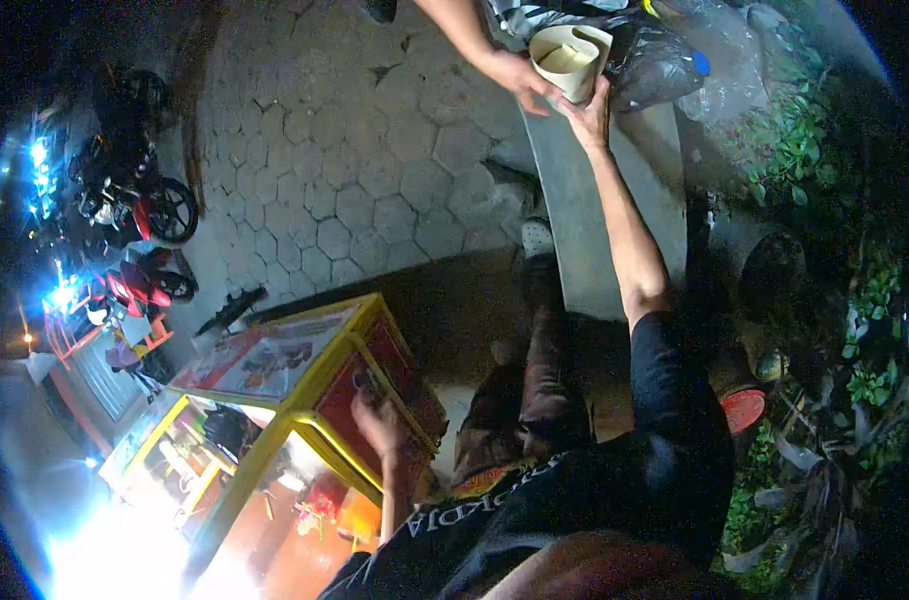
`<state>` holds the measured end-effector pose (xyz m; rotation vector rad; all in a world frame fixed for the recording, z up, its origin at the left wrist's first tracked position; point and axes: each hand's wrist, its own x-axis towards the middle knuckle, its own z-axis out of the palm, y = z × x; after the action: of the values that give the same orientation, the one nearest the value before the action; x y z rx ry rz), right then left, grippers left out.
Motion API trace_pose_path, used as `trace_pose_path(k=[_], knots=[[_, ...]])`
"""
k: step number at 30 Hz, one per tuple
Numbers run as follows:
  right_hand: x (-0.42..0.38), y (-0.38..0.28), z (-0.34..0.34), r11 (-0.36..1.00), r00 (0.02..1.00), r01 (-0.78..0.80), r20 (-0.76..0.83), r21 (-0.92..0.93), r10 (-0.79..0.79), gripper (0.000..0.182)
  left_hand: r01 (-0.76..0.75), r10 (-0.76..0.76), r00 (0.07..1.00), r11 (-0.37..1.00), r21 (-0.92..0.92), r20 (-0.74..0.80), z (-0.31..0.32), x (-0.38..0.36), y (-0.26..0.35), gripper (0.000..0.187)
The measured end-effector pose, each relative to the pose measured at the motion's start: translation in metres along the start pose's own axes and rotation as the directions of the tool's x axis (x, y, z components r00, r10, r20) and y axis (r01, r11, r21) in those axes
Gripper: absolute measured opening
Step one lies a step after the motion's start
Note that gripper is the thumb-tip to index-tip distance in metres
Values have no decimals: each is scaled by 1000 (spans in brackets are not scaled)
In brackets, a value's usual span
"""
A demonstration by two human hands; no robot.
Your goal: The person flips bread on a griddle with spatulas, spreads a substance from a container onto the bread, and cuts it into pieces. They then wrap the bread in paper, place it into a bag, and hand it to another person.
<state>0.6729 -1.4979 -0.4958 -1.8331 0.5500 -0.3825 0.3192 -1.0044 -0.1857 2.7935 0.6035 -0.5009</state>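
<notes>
My right arm reaches far out over the bench (614, 215), and my right hand (589, 115) is closed on a cream-coloured rolled paper packet (566, 62). The packet is open at the top, with something pale inside that I cannot identify. Another person's hand (519, 78) touches the same packet from the left side. Low on the left, my left hand (379, 425) is beside the red side panel of a yellow-framed food cart (349, 340). Its fingers are blurred, and whether they hold anything does not show.
Clear plastic bags (714, 60) lie past the bench's far end. Plants (789, 145) grow along the right. Hexagonal paving (344, 215) spreads ahead, with parked motorcycles (139, 205) at far left. A red round object (742, 410) sits near my right elbow. The cart's lamp (124, 540) glares brightly.
</notes>
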Motion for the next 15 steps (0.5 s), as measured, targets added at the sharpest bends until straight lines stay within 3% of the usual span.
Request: trace_pose_path(k=[1, 2, 3, 4, 5, 6, 7, 8, 9, 10, 11, 12, 13, 14, 15], knots=[[0, -7, -4, 1000, 1000, -6, 21, 21, 5, 83, -89, 103, 993, 973, -212, 56, 23, 6, 72, 41], [-3, -4, -4, 1000, 999, 2, 33, 15, -3, 83, 172, 58, 926, 816, -551, 374, 36, 25, 151, 39], [-2, 5, -3, 1000, 999, -3, 52, 23, 2, 83, 508, 231, 742, 419, -752, 630, 52, 44, 204, 49], [3, 9, -7, 1000, 998, -6, 66, 29, 4, 82, 693, 390, 588, 208, -690, 709, 103, 62, 222, 64], [0, -12, -12, 1000, 998, -7, 60, -27, 8, 83, 863, 454, 414, 80, -499, 789, 126, 88, 265, 65], [-1, -9, -14, 999, 998, 1, 59, -36, 1, 83, 919, 609, 265, 75, -387, 747, 150, 112, 296, 66], [1, 4, -12, 997, 998, 19, 66, -70, -14, 82, 897, 533, 337, 68, -436, 776, 166, 127, 337, 66], [4, 15, -12, 994, 997, 33, 73, -105, -25, 82, 969, 756, 112, 60, -239, 645, 213, 157, 343, 66], [11, 24, -15, 989, 993, -16, 115, -146, 33, 86, 955, 671, 111, 132, -265, 733, 224, 167, 359, 69], [10, 37, -16, 988, 992, -12, 123, -155, 32, 86, 958, 675, 111, 123, -260, 729, 212, 157, 368, 69], [13, 51, -17, 981, 989, 0, 145, -196, 29, 87, 780, 585, 191, 396, -484, 788, 185, 149, 387, 70], [19, 56, -15, 974, 987, 16, 159, -226, 20, 88, 478, 510, 311, 645, -596, 802, 166, 149, 398, 72], [19, 60, -14, 978, 985, -4, 165, -208, 39, 90, 104, 611, 327, 735, -670, 721, 157, 153, 382, 74], [21, 63, -12, 985, 982, 11, 186, -169, 21, 90, 100, 602, 338, 741, -664, 723, 147, 151, 360, 74], [15, 57, -17, 995, 986, 30, 168, -93, -14, 88, -56, 558, 444, 798, -600, 701, 118, 138, 337, 70]])
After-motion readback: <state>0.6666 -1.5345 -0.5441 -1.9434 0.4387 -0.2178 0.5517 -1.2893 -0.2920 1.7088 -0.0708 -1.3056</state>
